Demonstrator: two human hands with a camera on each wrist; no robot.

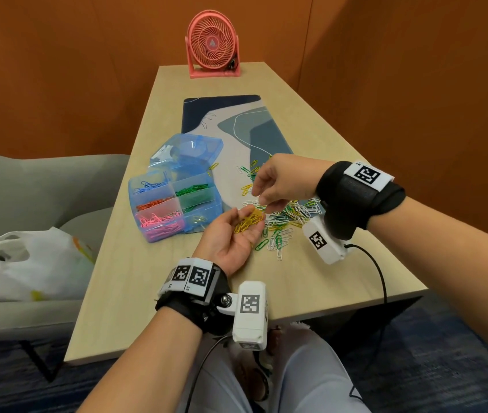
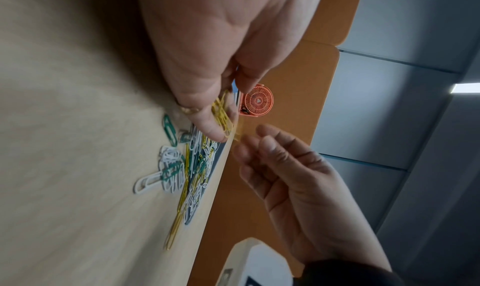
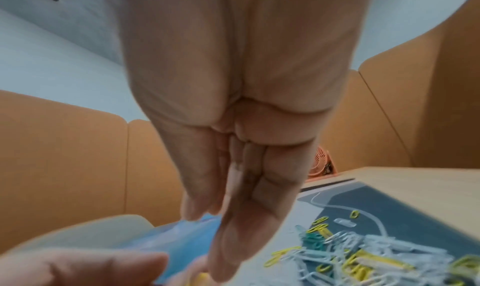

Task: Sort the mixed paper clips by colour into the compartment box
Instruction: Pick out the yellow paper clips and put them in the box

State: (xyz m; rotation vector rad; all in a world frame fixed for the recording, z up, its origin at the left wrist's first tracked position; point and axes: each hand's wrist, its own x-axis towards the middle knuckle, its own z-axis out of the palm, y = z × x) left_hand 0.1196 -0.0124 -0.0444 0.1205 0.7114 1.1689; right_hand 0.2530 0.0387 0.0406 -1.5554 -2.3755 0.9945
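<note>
Left hand [image 1: 234,239] cupped, fingers holding thin yellow wire clips [image 1: 248,222], right hand [image 1: 281,181] fingers narrow, contents unclear

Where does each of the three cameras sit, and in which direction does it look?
Head: above the table, looking forward and down at the compartment box; both forearms show.
Left wrist: along the left hand, cupping yellow clips.
Right wrist: along the right hand, toward the loose clips.
Shared: all three show the pink fan and the clip pile.
</note>
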